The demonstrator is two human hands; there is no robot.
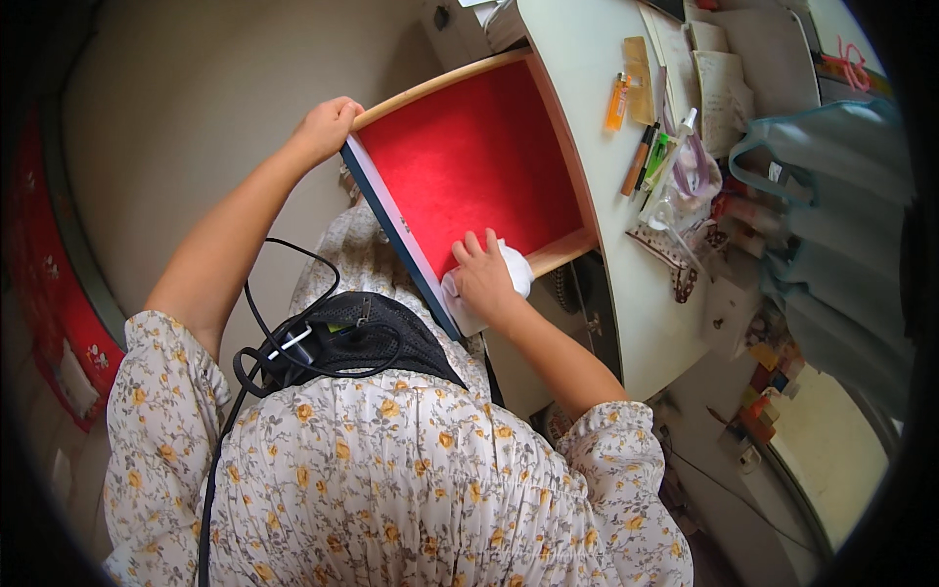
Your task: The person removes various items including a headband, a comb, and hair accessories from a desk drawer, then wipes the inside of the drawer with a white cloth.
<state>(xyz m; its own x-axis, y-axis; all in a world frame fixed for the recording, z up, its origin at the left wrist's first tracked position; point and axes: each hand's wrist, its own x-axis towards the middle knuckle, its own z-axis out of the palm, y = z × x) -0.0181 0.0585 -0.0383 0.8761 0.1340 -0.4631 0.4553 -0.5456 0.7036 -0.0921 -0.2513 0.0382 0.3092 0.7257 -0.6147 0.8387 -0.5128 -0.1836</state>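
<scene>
A wooden drawer (pixel 440 82) with a red-lined bottom is pulled out of a white desk, in front of my body. My left hand (pixel 326 130) grips the drawer's far front corner, its fingers curled over the edge. At the near side my right hand (pixel 484 282) presses a white cloth (pixel 517 270) over the drawer's side wall, close to the front panel. The fingertips of that hand reach over the red lining. Part of the cloth is hidden under the palm.
On the white desktop (pixel 579 44) lie an orange lighter (pixel 618 103), pens (pixel 640 160), papers (pixel 719 88) and a clear plastic dropper (pixel 664 209). A grey-blue fabric bag (pixel 836 191) stands at the right. A black cable (pixel 220 455) runs from the waist pouch (pixel 367 337).
</scene>
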